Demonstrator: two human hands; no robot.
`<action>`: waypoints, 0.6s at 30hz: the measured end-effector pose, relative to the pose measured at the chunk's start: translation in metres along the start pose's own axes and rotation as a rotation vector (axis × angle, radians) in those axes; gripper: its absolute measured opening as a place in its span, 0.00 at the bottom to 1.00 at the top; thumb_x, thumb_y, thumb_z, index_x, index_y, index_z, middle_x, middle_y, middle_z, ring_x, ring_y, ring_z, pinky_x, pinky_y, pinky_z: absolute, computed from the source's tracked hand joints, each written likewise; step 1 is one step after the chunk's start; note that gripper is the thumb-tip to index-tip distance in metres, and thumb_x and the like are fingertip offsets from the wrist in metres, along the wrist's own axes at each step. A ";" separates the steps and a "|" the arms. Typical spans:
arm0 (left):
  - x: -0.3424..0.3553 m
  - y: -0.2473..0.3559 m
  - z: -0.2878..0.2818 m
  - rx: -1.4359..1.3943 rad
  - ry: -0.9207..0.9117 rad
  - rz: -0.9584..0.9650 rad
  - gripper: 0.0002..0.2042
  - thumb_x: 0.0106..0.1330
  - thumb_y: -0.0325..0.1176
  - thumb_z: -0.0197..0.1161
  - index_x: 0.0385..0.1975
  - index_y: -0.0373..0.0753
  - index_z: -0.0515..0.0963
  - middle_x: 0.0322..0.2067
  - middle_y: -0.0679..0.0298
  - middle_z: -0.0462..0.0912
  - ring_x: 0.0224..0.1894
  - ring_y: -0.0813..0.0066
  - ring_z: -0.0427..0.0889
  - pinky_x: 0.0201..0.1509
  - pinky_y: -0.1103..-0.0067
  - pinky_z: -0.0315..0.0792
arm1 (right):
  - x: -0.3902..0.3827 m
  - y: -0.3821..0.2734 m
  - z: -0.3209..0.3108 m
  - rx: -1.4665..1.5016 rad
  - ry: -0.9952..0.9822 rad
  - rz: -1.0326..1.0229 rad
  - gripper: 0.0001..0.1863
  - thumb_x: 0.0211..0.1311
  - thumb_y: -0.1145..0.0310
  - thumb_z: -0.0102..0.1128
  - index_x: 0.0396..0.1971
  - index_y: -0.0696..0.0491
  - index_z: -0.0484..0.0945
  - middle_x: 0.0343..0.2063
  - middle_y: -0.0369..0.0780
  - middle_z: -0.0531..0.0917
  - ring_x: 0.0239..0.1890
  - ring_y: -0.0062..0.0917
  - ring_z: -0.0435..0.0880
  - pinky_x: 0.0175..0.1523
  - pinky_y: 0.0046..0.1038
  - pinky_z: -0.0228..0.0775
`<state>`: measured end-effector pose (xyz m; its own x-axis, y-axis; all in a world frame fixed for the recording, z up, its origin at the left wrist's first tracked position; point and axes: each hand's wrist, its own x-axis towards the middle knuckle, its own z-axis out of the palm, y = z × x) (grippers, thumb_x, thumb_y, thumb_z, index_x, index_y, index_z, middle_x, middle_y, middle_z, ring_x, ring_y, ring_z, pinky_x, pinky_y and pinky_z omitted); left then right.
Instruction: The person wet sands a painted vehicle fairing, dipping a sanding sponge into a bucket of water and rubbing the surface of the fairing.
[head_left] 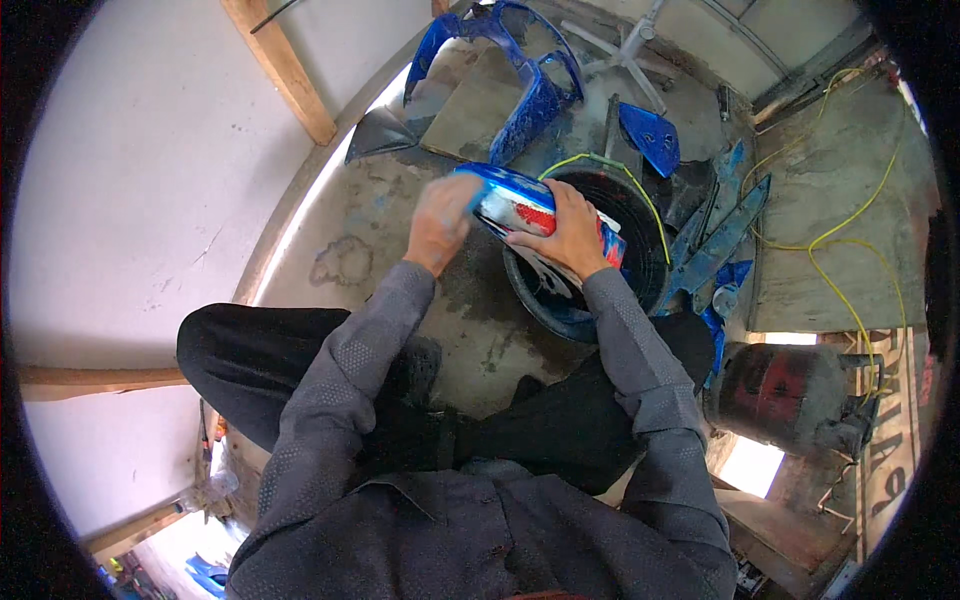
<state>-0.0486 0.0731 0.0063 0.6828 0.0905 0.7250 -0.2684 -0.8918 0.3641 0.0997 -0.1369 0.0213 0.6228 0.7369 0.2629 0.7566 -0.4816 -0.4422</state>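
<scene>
Now clasping the blue, white and red panel (516, 205) with the right hand (575, 232), above the black tub (648, 225); left hand (440, 220) blurred at its left end, can't tell if gripping anything. Likely light, stiff, slick if wet: best taken by opposite edges.

left hand (441, 222) blurred, black tub (646, 268) partly hidden

A dark grey shirt (440, 540) — long sleeves (345, 372) patterned with small pale dots — meets black trousers (255, 350).
</scene>
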 end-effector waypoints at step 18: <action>0.012 0.029 0.030 0.076 0.105 -0.158 0.18 0.60 0.23 0.61 0.50 0.43 0.84 0.50 0.58 0.89 0.57 0.57 0.85 0.64 0.61 0.68 | -0.002 0.003 0.000 0.010 -0.009 0.005 0.67 0.35 0.23 0.79 0.70 0.56 0.70 0.67 0.50 0.76 0.71 0.47 0.72 0.71 0.58 0.59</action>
<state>-0.0277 0.0350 0.0076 0.6365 0.2742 0.7209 -0.1089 -0.8933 0.4360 0.1008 -0.1402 0.0190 0.6246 0.7387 0.2535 0.7515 -0.4802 -0.4524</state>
